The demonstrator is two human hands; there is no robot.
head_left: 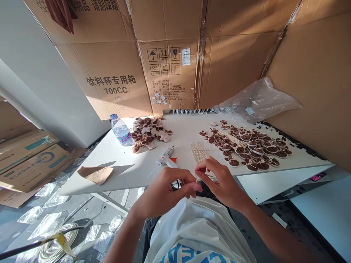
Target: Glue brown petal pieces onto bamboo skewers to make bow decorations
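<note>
My left hand [167,191] and my right hand [219,182] meet at the near edge of the white table [123,168], fingertips pinched together around a thin wooden stick [196,178] that is mostly hidden. Just beyond them lies a fan of thin wooden sticks [197,151]. A white hot glue gun [166,158] rests to the left of the sticks. Brown and cream bow-shaped pieces are laid out at the right [246,148], and a heap of them [148,133] sits further left.
A water bottle [120,130] stands beside the heap. A torn cardboard scrap [95,174] lies at the table's left. Large cardboard boxes [170,54] wall the back and right. A clear plastic bag [257,100] lies at the back right. Boxes and plastic wrappers cover the floor at the left.
</note>
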